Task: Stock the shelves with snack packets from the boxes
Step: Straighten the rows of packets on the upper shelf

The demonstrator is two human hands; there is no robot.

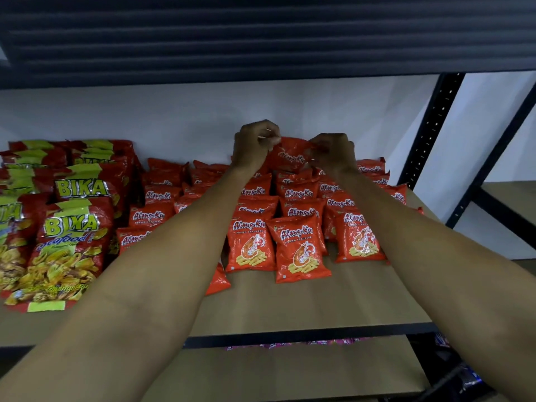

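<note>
Both my arms reach far back over a brown shelf board [333,297]. My left hand [253,145] and my right hand [333,152] each pinch a top corner of one orange prawn cracker packet [290,155], held upright at the back near the white wall. Below it stand several rows of the same orange packets [301,248], upright and overlapping, running from the back to mid-shelf. One orange packet [217,281] lies partly hidden under my left forearm.
Large red and green Bika seafood snack bags [69,242] are stacked at the shelf's left. A black metal upright [429,132] bounds the shelf on the right. A dark shelf underside [261,36] hangs overhead. A lower shelf [290,369] holds purple packets [293,344] at its back.
</note>
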